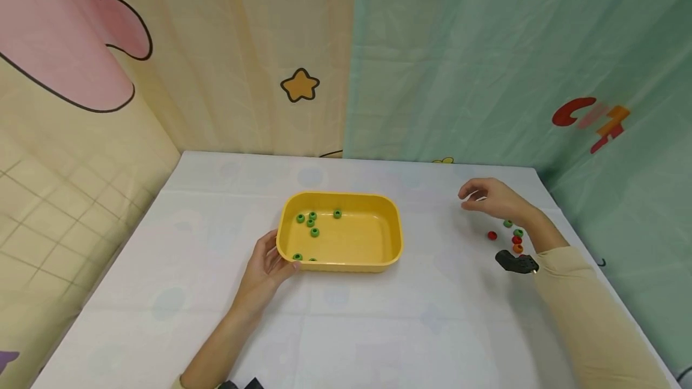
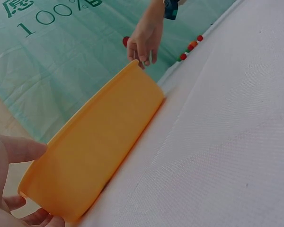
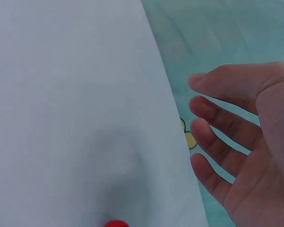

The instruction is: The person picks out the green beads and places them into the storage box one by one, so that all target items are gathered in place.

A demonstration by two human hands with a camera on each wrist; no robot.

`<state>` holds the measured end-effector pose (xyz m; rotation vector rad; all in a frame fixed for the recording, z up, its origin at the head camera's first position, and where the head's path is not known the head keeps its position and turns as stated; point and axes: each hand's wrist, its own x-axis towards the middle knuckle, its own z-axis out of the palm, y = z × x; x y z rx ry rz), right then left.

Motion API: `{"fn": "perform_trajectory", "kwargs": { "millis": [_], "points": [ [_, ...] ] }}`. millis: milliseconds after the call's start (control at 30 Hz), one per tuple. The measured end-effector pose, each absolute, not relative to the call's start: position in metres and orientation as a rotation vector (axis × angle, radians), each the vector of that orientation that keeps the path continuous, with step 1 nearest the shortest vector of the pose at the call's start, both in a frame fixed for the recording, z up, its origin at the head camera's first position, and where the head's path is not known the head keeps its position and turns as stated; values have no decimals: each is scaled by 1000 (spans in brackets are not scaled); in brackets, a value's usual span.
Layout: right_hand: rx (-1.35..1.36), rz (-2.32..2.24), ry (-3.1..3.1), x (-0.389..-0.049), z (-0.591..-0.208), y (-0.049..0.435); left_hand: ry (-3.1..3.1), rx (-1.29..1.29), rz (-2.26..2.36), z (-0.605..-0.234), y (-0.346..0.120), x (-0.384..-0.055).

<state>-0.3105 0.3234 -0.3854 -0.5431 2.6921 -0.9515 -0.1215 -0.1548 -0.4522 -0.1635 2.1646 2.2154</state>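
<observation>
A yellow plastic tray (image 1: 373,236) rests on the table with several green beads (image 1: 315,232) inside, mostly toward its left end. My left hand (image 1: 266,264) grips the tray's front left corner, thumb at the front rim and fingers round the left side. In the left wrist view, the tray's outer wall (image 2: 92,146) lies between thumb and fingertips. My right hand (image 1: 494,197) hovers over the table's right side, its fingers loosely bent with nothing between them. Red, green and orange beads lie below its wrist, among them a red bead (image 1: 492,235) and an orange bead (image 1: 518,248).
A white cloth (image 1: 346,329) covers the table. Printed curtains (image 1: 459,65) hang close behind its back edge and along both sides. A black wrist strap (image 1: 516,262) is on the right arm, near the loose beads.
</observation>
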Motion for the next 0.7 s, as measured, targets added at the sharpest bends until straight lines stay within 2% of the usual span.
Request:
{"fn": "perform_trajectory", "kwargs": {
  "millis": [267,700],
  "points": [
    [-300,-974,2708,-304,-394,369,2165,-167,2214,-453,-155,-121],
    [-50,-999,2745,-289,-415,426,2166,-182,2200,-451,-155,-121]
  ]
}}
